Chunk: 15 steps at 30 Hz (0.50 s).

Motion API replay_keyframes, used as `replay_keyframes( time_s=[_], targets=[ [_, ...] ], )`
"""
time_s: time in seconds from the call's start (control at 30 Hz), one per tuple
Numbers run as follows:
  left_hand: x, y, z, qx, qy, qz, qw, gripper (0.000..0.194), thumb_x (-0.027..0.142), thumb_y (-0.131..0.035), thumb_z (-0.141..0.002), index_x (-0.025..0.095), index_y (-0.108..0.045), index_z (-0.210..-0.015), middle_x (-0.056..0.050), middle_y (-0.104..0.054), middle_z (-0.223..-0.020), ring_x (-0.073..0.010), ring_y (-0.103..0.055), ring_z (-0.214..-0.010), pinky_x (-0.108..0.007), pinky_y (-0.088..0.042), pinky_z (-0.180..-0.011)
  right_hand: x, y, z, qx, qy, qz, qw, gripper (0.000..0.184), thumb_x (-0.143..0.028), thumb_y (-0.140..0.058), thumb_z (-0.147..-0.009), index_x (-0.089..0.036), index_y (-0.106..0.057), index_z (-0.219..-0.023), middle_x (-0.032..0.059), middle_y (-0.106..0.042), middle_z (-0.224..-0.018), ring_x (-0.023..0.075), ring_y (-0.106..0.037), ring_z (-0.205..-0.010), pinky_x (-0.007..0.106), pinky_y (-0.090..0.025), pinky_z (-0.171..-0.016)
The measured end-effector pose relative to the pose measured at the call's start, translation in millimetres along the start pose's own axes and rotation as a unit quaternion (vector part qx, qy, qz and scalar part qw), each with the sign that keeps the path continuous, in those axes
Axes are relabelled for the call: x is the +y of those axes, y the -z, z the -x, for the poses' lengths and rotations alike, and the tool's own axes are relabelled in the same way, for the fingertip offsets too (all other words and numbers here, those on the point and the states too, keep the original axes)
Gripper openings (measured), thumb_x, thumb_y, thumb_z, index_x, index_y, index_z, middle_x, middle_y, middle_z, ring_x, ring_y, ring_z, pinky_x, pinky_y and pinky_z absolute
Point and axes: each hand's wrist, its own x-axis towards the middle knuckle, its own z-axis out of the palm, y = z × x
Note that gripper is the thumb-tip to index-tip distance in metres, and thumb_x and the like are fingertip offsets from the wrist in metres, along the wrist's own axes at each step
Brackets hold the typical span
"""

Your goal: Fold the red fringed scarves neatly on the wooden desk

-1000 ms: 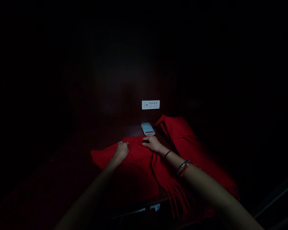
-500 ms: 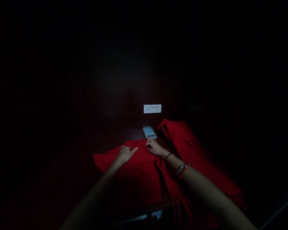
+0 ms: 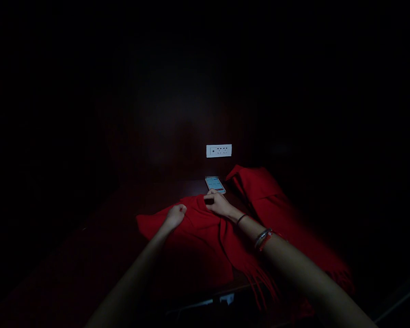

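A red fringed scarf (image 3: pixel 201 246) lies spread on a dark table, with some folds at its far edge. My left hand (image 3: pixel 176 216) is closed on the scarf's upper left part, its fingers curled into the fabric. At the far edge, my right hand (image 3: pixel 220 204) pinches the same scarf between thumb and fingers. Bracelets circle my right wrist and forearm. A fringed strip of red cloth hangs over the table's front edge, below my right hand.
Another length of red fringed cloth (image 3: pixel 269 196) lies along the right; whether it joins the scarf is unclear. A lit phone (image 3: pixel 215 184) rests just beyond my right hand. A white socket panel (image 3: pixel 219 151) is on the back wall. The surroundings are very dark.
My left hand's fingers have gone from spread, thumb outstretched, to closed on the scarf. My right hand has shifted slightly, and the scarf's far edge is bunched at its fingers.
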Motion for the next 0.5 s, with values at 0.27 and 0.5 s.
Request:
replay_keyframes(
  time_s=[0.27, 0.5],
  targets=[
    [-6.0, -0.8, -4.8, 0.033, -0.031, 0.013, 0.999, 0.021, 0.025, -0.033, -0.073, 0.017, -0.045, -0.057, 0.001, -0.05, -0.061, -0.0125, -0.046, -0.064, -0.021, -0.035, -0.062, -3.4, -3.6, -11.8, -0.114, -0.113, 0.209, 0.965, 0.022, -0.019, -0.042, -0.073, -0.015, -0.064, -0.075, 0.0126, -0.049, -0.095, 0.0228, -0.042, -0.089, 0.034, -0.032, -0.07],
    [-10.2, -2.1, -5.9, 0.04, -0.044, 0.072, 0.996, 0.018, 0.028, -0.034, -0.068, 0.018, -0.042, -0.055, 0.003, -0.044, -0.056, -0.0115, -0.042, -0.057, -0.02, -0.033, -0.055, 6.4, -7.8, 0.6, -0.054, -0.053, 0.125, 0.989, 0.018, -0.017, -0.047, -0.069, -0.02, -0.062, -0.078, 0.0042, -0.046, -0.091, 0.0166, -0.039, -0.089, 0.028, -0.029, -0.07]
  ],
)
